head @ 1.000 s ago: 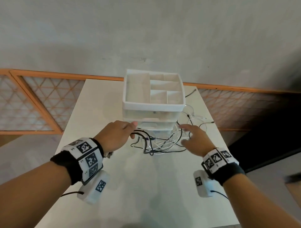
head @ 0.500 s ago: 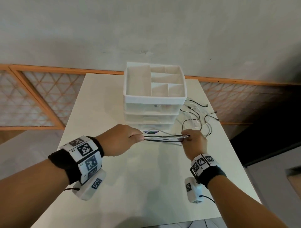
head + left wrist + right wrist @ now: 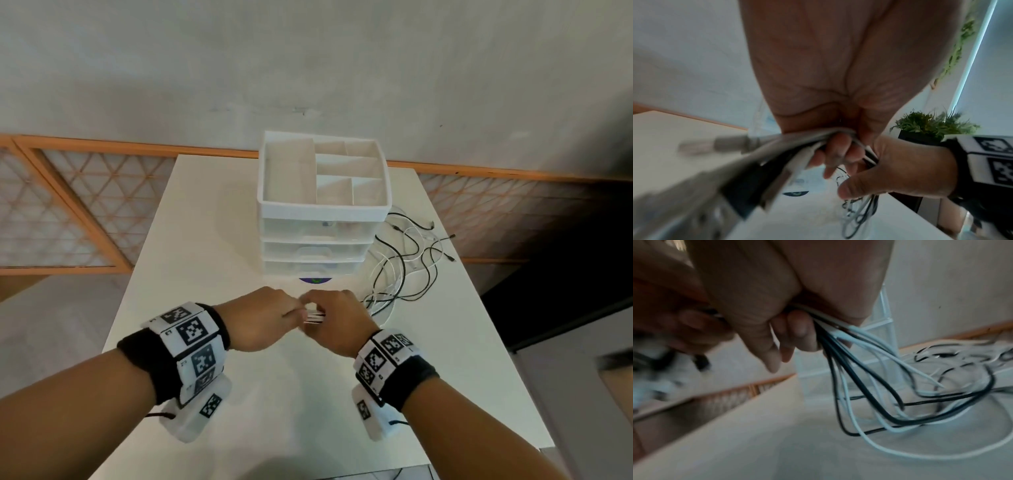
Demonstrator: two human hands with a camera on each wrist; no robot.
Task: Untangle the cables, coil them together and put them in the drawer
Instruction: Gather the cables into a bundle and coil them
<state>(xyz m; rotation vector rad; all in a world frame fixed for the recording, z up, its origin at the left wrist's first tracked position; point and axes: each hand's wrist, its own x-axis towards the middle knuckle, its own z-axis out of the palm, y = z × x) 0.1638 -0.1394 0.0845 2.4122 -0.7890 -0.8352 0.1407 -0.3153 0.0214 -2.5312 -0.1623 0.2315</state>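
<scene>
The left hand (image 3: 258,318) and the right hand (image 3: 337,320) meet knuckle to knuckle above the near middle of the white table (image 3: 205,219), in front of the drawer unit (image 3: 323,236). Between them they hold the bundle of black and white cables (image 3: 404,270). The left wrist view shows the left fingers (image 3: 838,151) curled tight round one end of the bundle, with blurred plug ends sticking out towards the camera on the left. The right wrist view shows the right fingers (image 3: 797,331) curled over the strands, which are gathered against the palm; from that grip the black and white strands fan downward and to the right in long loops onto the tabletop.

In the head view only a short stretch of bundle shows between the two fists. The rest of the cables trail from under the right hand to the far right, lying loose and crossed over one another on the table just beside the right wall of the drawer unit, their free ends near the table's right edge.

The drawer unit stands at the far middle of the table, three translucent drawers stacked and pushed in, topped by an open tray with dividers. A small dark round sticker (image 3: 315,280) lies on the table at the foot of the unit, just beyond the hands.
</scene>
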